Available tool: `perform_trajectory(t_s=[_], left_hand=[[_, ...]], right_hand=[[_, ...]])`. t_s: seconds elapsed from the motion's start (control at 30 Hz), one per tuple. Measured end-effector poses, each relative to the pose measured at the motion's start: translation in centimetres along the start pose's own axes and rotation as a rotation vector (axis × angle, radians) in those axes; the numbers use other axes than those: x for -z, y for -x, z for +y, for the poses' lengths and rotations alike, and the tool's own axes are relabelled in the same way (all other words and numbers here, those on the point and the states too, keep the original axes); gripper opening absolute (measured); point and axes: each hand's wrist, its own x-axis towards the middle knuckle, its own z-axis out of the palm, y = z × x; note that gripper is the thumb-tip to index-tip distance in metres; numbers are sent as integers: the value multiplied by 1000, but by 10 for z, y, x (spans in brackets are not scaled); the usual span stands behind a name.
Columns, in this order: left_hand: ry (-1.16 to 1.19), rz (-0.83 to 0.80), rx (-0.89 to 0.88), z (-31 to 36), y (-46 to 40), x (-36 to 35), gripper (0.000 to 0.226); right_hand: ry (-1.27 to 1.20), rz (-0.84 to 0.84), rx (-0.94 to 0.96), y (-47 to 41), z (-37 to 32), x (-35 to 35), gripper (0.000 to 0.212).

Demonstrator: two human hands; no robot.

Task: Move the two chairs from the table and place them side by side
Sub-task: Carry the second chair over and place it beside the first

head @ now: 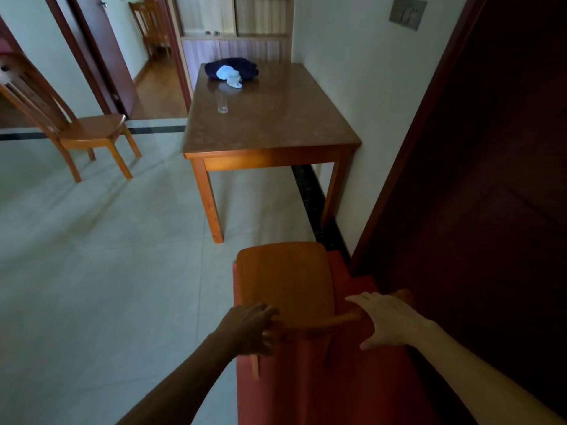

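Observation:
Seen from above, a wooden chair [285, 280] stands right below me, its seat pointing toward the table [276, 139]. My left hand [251, 329] curls around the left end of its top rail. My right hand [389, 320] lies over the right end, fingers on the far side and thumb on the near side. A second matching chair [89, 130] stands on the tiled floor at the far left, apart from the table and facing right.
A red mat [306, 384] lies under the near chair. A dark wooden door [491, 179] stands close on the right. The table, against the white wall, holds a glass [222, 102] and dark and white cloths [231, 70]. Pale floor tiles [107, 256] spread to the left.

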Motion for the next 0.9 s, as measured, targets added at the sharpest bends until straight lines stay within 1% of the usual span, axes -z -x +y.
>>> perform_trajectory(t_s=[0.1,0.17,0.27,0.3,0.37,0.4,0.43,0.47,0.5,0.53,0.57,0.6,0.63,0.67,0.7,0.77,0.83,0.9], left_hand=[[-80,-5,41,0,-8,-12,82],[-147,11,81,-2,-13,-14,78],[-190,-14,79,-2,-19,-18,73],[-187,-21,77,-2,-21,-16,68],[-178,-1,66,-1,-20,-10,49],[-182,25,49,0,-19,-6,40],[-198,5,11,0,-18,-2,33],[-219,16,-14,0,-16,1,33],[-227,33,-18,0,-16,4,38],[-251,77,-14,-1,-17,4,42],[-273,75,-5,-2,-18,3,41],[-270,30,-12,-4,-20,4,36],[-235,-16,-27,-6,-23,7,26],[-227,-56,4,-10,-27,9,16],[-249,-42,14,-14,-31,14,11],[-270,24,14,-22,-41,28,8],[-276,-9,47,-32,-52,39,6],[-289,-7,46,-44,-64,50,11]], right_hand=[[66,4,-13,-7,11,-11,95],[116,31,9,-17,16,-14,89],[128,62,59,-32,21,-13,79],[113,80,84,-36,24,-14,74],[50,93,121,-40,29,-14,63],[30,83,129,-40,30,-13,58],[35,59,135,-42,32,-12,53],[60,21,140,-42,32,-10,45],[90,-9,145,-44,33,-8,37],[101,-19,151,-44,33,-8,30],[91,-14,155,-45,33,-6,27],[68,-9,155,-46,32,-3,24],[43,-12,149,-46,31,0,23],[26,-6,146,-49,31,6,22],[11,2,138,-52,32,12,21],[-10,7,111,-61,33,28,18],[-16,12,95,-71,35,42,16],[-1,5,94,-82,36,58,16]])
